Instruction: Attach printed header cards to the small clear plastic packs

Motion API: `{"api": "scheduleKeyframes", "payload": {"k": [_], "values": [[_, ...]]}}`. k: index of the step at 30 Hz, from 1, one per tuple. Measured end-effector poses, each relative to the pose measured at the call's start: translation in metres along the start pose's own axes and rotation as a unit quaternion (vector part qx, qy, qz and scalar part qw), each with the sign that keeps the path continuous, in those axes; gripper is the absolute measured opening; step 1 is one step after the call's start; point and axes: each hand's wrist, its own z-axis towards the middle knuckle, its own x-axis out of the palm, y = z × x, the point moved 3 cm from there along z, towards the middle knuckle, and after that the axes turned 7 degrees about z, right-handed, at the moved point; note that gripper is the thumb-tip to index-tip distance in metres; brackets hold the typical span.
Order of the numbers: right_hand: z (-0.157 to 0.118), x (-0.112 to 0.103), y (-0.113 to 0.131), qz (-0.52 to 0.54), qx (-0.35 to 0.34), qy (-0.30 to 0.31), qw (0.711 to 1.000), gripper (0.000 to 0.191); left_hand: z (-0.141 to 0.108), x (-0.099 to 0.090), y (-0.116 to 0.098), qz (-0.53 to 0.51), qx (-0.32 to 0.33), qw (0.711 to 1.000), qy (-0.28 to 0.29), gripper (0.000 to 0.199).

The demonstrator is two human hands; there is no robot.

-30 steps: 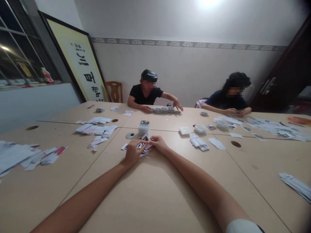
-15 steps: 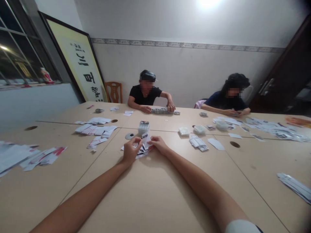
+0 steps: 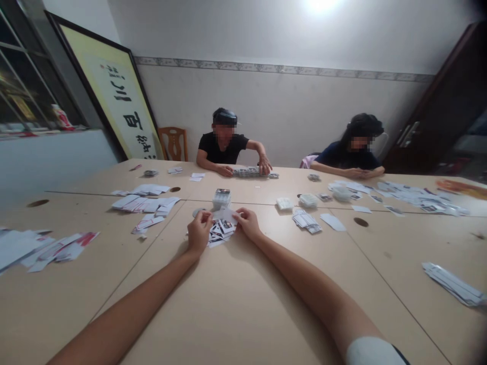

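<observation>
Above a loose pile of printed cards (image 3: pixel 219 234), both hands work close together. My right hand (image 3: pixel 247 223) pinches a white card (image 3: pixel 229 215) at its right edge. With thumb and fingertips, my left hand (image 3: pixel 200 232) grips a thin translucent piece (image 3: pixel 216 215) that looks like a clear card sleeve. It meets or overlaps the card's left side; I cannot tell whether the card is inside it. Just behind the hands rises a neat stack of cards (image 3: pixel 221 198), a dark printed face on top.
White paper slips (image 3: pixel 146 203) lie left of centre, more papers (image 3: pixel 63 251) at far left. To the right are sleeve packs (image 3: pixel 309 201), a slip bundle (image 3: pixel 306 221) and scattered cards (image 3: pixel 414 195). Two people sit opposite; one handles a row of card stacks (image 3: pixel 251 172).
The card between my hands has swung from upright and printed side showing to flatter and plain white. A translucent piece now shows at my left fingertips. The view has shifted slightly right.
</observation>
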Motion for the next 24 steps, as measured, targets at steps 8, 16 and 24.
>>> {"api": "scheduleKeyframes", "payload": {"k": [8, 16, 24], "values": [[-0.027, -0.01, 0.027, -0.011, -0.056, -0.064, 0.996, 0.021, -0.004, -0.009, -0.021, 0.031, 0.088, 0.996, -0.009, 0.022], [-0.065, -0.083, 0.086, 0.061, -0.118, -0.077, 0.988, 0.042, 0.024, -0.002, -0.109, 0.017, 0.284, 0.957, 0.054, 0.013], [-0.098, -0.149, 0.167, 0.077, -0.197, -0.125, 0.969, 0.035, 0.053, 0.026, -0.202, -0.089, 0.354, 0.926, 0.092, 0.018]]}}
